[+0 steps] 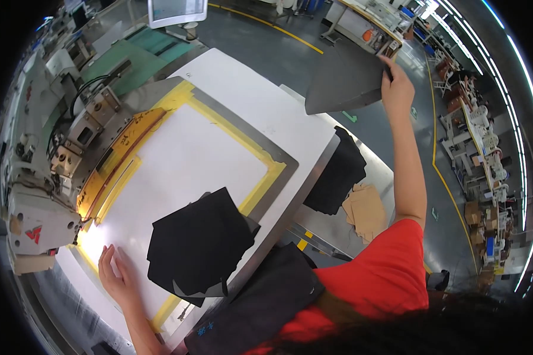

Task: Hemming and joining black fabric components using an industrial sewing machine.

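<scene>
My right hand (398, 92) is raised at the far right, its fingers closed on the edge of a dark grey sheet (344, 78). The sheet hangs flat in the air, off the far right edge of the white work board (231, 74). On the near left of the board lies my left hand (117, 277), fingers stretched out and holding nothing. Just right of it sits a loose stack of black cut pieces (198, 242), their edges uneven. Yellow tape (225, 131) frames the board's white middle area.
A sewing machine head (41, 222) and a yellow clamp bar (124, 148) stand at the left. On a metal side table lie more black pieces (339, 171) and tan pieces (366, 212). A monitor (176, 10) is at the far side, and workbenches line the right.
</scene>
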A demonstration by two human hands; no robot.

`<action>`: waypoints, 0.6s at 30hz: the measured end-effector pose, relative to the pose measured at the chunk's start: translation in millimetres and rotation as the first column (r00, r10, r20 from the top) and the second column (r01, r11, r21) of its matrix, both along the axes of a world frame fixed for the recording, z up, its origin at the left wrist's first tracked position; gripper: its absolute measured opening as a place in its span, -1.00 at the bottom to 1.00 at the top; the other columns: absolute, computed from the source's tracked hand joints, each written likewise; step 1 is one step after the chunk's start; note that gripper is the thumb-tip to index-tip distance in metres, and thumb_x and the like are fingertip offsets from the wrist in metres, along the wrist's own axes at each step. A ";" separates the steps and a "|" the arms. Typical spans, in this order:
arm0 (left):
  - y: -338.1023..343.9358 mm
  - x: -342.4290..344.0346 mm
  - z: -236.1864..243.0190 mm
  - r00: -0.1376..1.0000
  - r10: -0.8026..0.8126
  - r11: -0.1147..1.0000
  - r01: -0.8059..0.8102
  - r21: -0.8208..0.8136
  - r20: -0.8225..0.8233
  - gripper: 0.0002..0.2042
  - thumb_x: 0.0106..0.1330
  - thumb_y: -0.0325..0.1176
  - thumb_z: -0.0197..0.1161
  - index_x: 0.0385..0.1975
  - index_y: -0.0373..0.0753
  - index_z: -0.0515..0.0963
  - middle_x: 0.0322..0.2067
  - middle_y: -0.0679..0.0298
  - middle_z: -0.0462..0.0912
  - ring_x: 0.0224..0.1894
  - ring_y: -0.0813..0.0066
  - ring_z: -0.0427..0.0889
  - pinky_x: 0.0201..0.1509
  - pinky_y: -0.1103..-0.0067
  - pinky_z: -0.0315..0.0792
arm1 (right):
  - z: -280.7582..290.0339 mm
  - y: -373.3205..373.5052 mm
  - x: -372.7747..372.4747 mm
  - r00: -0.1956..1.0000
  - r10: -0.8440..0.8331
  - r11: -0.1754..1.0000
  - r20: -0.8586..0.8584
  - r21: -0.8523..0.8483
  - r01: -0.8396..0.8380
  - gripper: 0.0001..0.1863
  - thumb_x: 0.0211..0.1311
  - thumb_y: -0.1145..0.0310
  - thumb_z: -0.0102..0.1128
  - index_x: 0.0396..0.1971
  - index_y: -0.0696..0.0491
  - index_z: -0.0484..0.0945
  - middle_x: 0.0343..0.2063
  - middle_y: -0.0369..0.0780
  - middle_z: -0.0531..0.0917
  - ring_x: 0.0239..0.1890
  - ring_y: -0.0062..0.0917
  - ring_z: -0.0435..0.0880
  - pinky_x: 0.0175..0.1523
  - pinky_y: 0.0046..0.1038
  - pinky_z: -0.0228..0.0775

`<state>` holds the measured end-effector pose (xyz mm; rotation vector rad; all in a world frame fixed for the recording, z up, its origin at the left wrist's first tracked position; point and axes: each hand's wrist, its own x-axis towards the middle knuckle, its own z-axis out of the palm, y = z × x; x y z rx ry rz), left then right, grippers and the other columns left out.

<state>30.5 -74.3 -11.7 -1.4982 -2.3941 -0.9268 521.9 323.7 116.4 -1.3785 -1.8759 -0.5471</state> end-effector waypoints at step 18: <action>-15.2 -30.1 -40.5 0.971 -0.048 0.997 0.032 0.071 0.232 -0.77 0.35 -0.53 0.03 -0.06 -0.37 0.52 -0.04 0.02 0.58 0.12 0.01 0.51 0.17 0.29 0.40 | -94.7 12.2 99.8 0.933 -0.352 0.906 -0.076 -0.276 0.320 -0.73 0.29 0.25 0.06 -0.10 -0.04 0.65 -0.23 -0.08 0.68 -0.15 -0.12 0.64 -0.05 -0.20 0.46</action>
